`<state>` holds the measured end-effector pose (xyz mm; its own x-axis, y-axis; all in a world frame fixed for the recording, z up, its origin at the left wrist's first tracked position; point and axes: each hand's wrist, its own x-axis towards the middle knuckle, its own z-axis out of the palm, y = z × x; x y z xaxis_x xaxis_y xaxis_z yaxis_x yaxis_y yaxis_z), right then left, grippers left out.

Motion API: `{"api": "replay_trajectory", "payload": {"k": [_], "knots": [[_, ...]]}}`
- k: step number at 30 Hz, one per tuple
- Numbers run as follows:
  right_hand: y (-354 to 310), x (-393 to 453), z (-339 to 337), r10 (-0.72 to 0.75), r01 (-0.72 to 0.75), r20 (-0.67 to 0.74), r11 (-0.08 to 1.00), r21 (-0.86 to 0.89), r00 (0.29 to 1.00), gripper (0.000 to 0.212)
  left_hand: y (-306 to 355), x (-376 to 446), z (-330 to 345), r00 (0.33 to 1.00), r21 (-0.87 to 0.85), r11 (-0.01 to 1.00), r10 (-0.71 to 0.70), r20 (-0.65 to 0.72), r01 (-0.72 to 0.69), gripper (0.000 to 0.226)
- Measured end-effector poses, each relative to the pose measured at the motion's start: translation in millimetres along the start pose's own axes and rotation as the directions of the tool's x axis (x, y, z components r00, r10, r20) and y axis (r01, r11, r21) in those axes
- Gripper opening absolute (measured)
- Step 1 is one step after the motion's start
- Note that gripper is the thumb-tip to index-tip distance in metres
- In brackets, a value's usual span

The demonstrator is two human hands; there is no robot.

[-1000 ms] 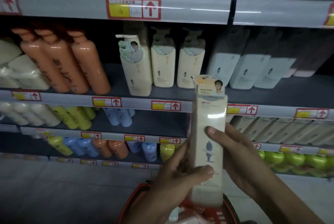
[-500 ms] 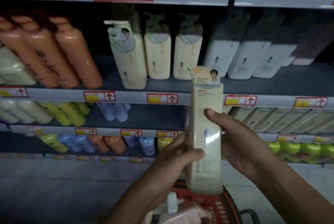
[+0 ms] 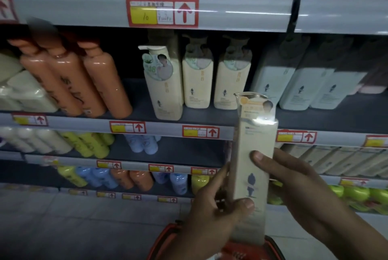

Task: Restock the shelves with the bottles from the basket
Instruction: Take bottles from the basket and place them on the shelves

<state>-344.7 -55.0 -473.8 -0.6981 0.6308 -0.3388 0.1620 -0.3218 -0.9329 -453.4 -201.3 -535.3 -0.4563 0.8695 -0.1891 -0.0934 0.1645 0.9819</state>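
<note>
Head view, dim shop aisle: tall cream rectangular plastic bottle with a pale label and hang tag (image 3: 253,154) held upright before the grey metal shelf edge (image 3: 210,131), above the red plastic basket (image 3: 168,238) low in frame. Left hand (image 3: 212,215) wrapped round the bottle's lower part, thumb pressed across the front; right hand (image 3: 294,188) gripping the opposite side, thumb on the label face. Just above and left of the held bottle, three matching cream pump bottles (image 3: 197,79) upright on the shelf, with bare shelf floor in front of the two set further back; orange rounded bottles (image 3: 100,79) well to the left of them, pale grey-green pump bottles (image 3: 294,83) to the right. Judged best next: lift clear of the shelf lip, keep upright, label facing out, set down in front of the matching cream row without knocking the pump heads. Risk: tall narrow body likely to tip if released before its base sits flat.
</note>
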Motion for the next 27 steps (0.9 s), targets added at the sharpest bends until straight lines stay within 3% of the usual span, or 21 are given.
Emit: {"api": "replay_trajectory", "payload": {"k": [5, 14, 22, 27], "knots": [[-21.3, 19.9, -4.0, -0.054, 0.058, 0.067, 0.997, -0.057, 0.996, 0.036, 11.2, 21.7, -9.6, 0.997, 0.056, 0.996, 0.072, -0.032, -0.070, 0.072], [-66.2, 77.4, 1.1, -0.345, 0.356, 0.096, 0.924, -0.138, 0.934, 0.046, 43.5, 104.0, -23.3, 0.962, 0.189, 0.961, 0.230, -0.144, -0.201, 0.074], [-62.4, 102.1, 1.1, -0.390, 0.399, 0.093, 0.910, -0.115, 0.916, 0.051, 34.1, 128.2, -28.4, 0.940, 0.239, 0.940, 0.289, -0.181, -0.243, 0.076], [-55.6, 99.4, -4.1, -0.394, 0.402, 0.097, 0.910, -0.097, 0.914, 0.052, 35.8, 121.9, -34.6, 0.941, 0.255, 0.924, 0.320, -0.112, -0.284, 0.075]]}}
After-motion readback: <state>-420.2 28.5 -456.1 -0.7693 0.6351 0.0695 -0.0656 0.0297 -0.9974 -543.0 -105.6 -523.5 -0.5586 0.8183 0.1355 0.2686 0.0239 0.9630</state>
